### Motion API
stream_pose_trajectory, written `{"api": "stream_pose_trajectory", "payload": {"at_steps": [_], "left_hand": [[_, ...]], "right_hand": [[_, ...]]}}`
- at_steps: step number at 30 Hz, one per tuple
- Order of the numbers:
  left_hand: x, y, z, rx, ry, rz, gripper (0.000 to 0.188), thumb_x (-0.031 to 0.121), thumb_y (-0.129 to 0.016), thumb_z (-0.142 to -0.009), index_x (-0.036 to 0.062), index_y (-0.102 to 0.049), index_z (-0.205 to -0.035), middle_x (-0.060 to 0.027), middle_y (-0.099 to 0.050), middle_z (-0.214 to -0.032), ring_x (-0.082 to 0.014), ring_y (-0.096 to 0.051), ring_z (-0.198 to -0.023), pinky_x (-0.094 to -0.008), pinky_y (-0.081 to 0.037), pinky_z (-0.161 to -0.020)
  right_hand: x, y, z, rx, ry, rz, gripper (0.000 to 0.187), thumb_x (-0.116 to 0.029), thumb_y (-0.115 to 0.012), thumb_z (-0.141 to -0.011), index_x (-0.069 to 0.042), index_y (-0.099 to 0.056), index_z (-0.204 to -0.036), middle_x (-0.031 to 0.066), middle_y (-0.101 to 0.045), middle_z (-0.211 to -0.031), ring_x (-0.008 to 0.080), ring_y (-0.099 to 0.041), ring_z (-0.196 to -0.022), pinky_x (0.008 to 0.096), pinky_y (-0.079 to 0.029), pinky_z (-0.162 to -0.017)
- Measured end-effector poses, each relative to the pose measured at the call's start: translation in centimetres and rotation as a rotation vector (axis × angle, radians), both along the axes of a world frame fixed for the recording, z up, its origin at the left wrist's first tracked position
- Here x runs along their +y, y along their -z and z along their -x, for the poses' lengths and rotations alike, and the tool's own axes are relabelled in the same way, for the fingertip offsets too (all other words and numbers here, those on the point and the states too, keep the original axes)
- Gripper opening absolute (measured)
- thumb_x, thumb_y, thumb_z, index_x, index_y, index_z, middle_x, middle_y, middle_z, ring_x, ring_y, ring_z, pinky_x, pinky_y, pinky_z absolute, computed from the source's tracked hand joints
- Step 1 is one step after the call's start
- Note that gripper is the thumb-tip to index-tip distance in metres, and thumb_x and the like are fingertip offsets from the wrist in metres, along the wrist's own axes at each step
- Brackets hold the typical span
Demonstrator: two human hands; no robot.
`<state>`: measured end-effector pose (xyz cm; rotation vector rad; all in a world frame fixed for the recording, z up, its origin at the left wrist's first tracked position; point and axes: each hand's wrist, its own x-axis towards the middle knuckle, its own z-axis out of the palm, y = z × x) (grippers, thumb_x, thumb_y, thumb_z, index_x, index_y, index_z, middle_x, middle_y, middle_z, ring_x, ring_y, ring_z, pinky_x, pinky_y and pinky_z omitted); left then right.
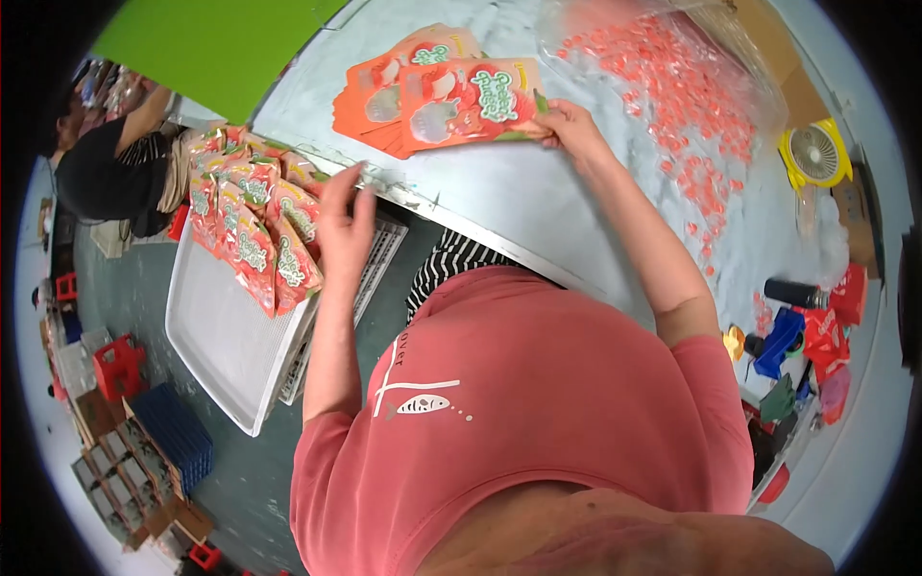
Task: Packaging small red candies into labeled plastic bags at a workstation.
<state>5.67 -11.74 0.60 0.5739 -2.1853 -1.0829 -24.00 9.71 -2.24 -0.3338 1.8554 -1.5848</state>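
Observation:
An orange-red printed pouch (471,104) lies flat over the table, its right end pinched between the thumb and fingers of my right hand (569,127). Under and behind it is a fanned stack of similar flat pouches (370,120). My left hand (348,216) hangs past the table's near edge with its fingers apart and nothing in them. Just left of it, a heap of plump filled pouches (252,230) rests on a white plastic tray (216,336). The tray sits on others below table height.
Many small red wrapped pieces (691,125) are spread over the table's right side, partly on clear plastic. A yellow fan (816,156) and a dark bottle (795,293) stand at the far right. A green board (211,48) adjoins the table. Another person (110,178) works at left.

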Motion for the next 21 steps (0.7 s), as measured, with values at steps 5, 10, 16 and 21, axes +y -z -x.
{"api": "stream_pose_trajectory", "payload": {"at_steps": [5,10,16,21], "left_hand": [[8.0,-1.7,6.6,0.039,0.369,-0.112,0.018,0.004,-0.064,-0.088,0.0007,-0.067,-0.106,-0.0128,-0.066,-0.097,-0.022,-0.067,-0.085,-0.0319,-0.053,-0.073],[11.8,-1.5,9.6,0.01,0.343,0.132,0.018,0.018,-0.074,-0.083,0.0038,-0.066,-0.089,-0.0089,-0.064,-0.08,-0.0271,-0.064,-0.071,-0.0354,-0.05,-0.061],[12.7,-0.1,10.0,-0.177,0.416,0.047,0.022,0.016,-0.068,-0.089,-0.0008,-0.059,-0.077,-0.0075,-0.058,-0.063,-0.0149,-0.055,-0.057,-0.031,-0.045,-0.054],[12.7,-0.7,9.5,-0.225,0.392,0.01,0.022,0.017,-0.065,-0.085,-0.0003,-0.058,-0.075,-0.0144,-0.059,-0.064,-0.0296,-0.059,-0.057,-0.0397,-0.046,-0.055]], "right_hand": [[4.6,-0.3,-6.6,-0.14,-0.076,0.121,0.016,-0.017,-0.06,-0.096,-0.005,-0.069,-0.102,-0.0005,-0.067,-0.082,0.0061,-0.06,-0.072,0.0211,-0.049,-0.065],[7.1,-0.9,-10.8,-0.017,-0.123,0.232,0.017,-0.015,-0.063,-0.095,0.0,-0.069,-0.099,0.0017,-0.069,-0.087,0.0069,-0.061,-0.073,0.0204,-0.049,-0.07],[8.2,-2.1,-12.1,0.02,-0.128,0.203,0.013,-0.012,-0.066,-0.092,0.0,-0.069,-0.088,0.0,-0.066,-0.08,0.0058,-0.058,-0.069,0.0208,-0.048,-0.065],[9.4,-0.1,-11.7,-0.024,0.064,0.194,0.016,-0.013,-0.069,-0.091,-0.001,-0.067,-0.08,-0.0021,-0.064,-0.074,0.0041,-0.056,-0.067,0.0217,-0.045,-0.06]]}}
